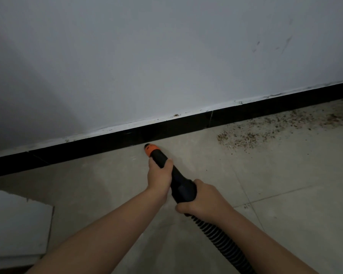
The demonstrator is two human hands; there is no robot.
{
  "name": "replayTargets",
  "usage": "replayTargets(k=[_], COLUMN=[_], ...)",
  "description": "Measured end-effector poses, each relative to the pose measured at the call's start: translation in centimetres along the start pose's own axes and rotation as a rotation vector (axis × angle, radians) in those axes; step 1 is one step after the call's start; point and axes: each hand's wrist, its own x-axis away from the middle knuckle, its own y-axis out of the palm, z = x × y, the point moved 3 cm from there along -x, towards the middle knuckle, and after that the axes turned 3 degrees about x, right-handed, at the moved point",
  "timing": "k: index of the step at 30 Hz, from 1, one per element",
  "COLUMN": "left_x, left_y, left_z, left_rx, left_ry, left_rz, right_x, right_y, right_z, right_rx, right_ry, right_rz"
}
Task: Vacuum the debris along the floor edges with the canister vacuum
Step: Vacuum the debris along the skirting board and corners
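From the head camera, both hands hold the black vacuum nozzle; the left hand has its fingers curled round it near the orange tip, which sits by the black baseboard; the right hand grips the back end, where the ribbed hose starts; brown debris lies on the floor to the right, near the wall.

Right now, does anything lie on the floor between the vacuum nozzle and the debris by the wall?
Nothing visible does. Only bare floor tile separates the nozzle from the debris, which lies to its right along the black baseboard.
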Motion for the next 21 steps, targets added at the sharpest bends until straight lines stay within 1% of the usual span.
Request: replayTargets(k=[3, 5, 10, 13, 16, 19, 21], left_x=[1.6, 3.0, 6.2, 7.7, 8.7, 9.5, 9.9], left_y=[4.0, 6.8, 12.1, 13.8, 14.8, 15.0, 14.8], left_z=[0.5, 0.8, 0.7, 0.5, 0.4, 0.6, 0.2], left_rx=[0.015, 0.022, 0.063, 0.081, 0.059, 0.029, 0.013], left_ry=[-0.034, -0.091, -0.204, -0.228, -0.203, -0.169, -0.187], left_rz=[-0.085, -0.128, -0.204, -0.215, -0.225, -0.224, -0.220], right_x=[2.0, 3.6, 7.0, 8.5, 9.5, 10.4, 11.0], right_y=[-3.6, -6.2, -11.0, -12.6, -13.3, -13.7, -13.6], right_z=[1.8, 2.9, 5.2, 6.1, 6.8, 7.1, 7.2], right_rx=[0.037, 0.060, 0.146, 0.150, 0.121, 0.088, 0.112], right_ry=[0.092, 0.138, 0.198, 0.221, 0.229, 0.217, 0.210], right_rz=[0.039, 0.052, 0.066, 0.072, 0.079, 0.084, 0.060])
